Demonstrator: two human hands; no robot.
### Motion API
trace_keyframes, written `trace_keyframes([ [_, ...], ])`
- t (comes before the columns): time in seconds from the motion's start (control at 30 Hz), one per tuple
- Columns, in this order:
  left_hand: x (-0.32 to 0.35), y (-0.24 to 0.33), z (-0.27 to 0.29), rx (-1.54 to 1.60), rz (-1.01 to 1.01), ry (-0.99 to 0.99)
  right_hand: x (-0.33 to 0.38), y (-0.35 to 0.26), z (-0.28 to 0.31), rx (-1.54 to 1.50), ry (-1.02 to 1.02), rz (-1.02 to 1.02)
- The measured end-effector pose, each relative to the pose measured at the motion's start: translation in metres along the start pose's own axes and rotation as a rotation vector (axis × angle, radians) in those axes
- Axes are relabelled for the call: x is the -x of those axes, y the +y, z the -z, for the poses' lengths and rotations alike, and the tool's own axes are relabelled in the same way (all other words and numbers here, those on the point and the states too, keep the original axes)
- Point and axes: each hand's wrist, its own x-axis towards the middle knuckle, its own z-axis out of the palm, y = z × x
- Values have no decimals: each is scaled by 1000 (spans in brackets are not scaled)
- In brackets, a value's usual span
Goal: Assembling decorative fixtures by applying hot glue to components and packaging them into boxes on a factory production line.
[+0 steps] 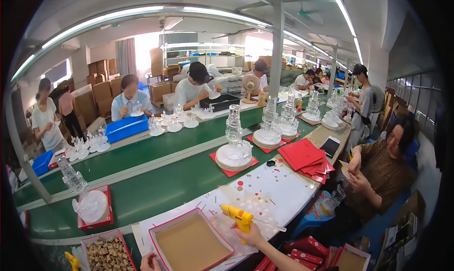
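Observation:
My right hand [251, 235] is closed round the grip of a yellow hot glue gun [238, 215]. The gun's nozzle points left over the far rim of a shallow red-edged box [194, 238] with a brown cardboard bottom, and a pale glue stick [269, 225] juts from its back. At the lower edge, my left hand [150, 262] is beside the box's left side with its fingers curled together; whatever is between the fingertips is too small to name. Left of it, a box [126, 246] holds many short cardboard tubes [106, 253].
Red sheets [302, 155] and clear tower ornaments on round bases [234, 157] stand along the green conveyor [156, 190]. Another ornament [92, 207] sits in a red box at left. A second yellow glue gun [72, 260] lies lower left. A co-worker [378, 172] sits at right.

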Motion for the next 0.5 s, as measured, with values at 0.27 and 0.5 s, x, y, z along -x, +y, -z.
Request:
trace_keyframes([
  [0.27,1,-47,-10,-29,-39,137,-9,22,-1,116,-34,-4],
  [0.5,-3,-41,-24,13,-35,78,-7,47,18,-158,71,-80],
])
